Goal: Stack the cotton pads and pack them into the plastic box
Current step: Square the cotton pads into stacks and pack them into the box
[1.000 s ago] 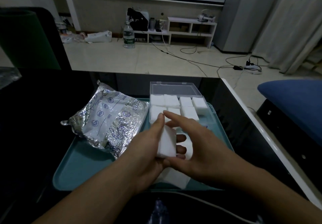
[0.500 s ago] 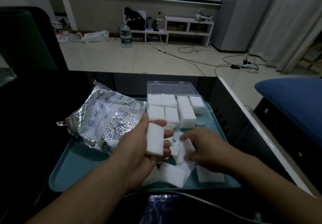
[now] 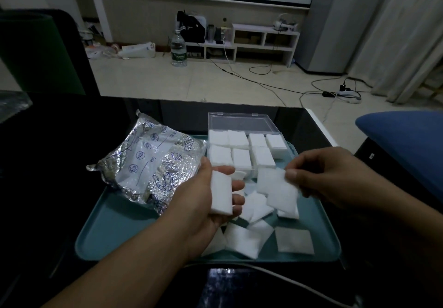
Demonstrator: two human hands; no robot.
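Head view: my left hand (image 3: 203, 202) cradles a neat white cotton-pad stack (image 3: 221, 193); my right hand (image 3: 328, 178) pinches loose white pads (image 3: 278, 185) above the teal tray's (image 3: 134, 231) near-right corner. Stacking step, I judge: next, square these onto the stack, then into the clear plastic box (image 3: 244, 139) at the far edge.

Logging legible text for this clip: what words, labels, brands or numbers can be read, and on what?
"Date:" reads on the foil bag, beside a printed line.
A second short word higher on the bag is too blurred to read.
The water bottle has a green label with white lettering, too small to read.
Cotton pads, plastic box and tray: no text.
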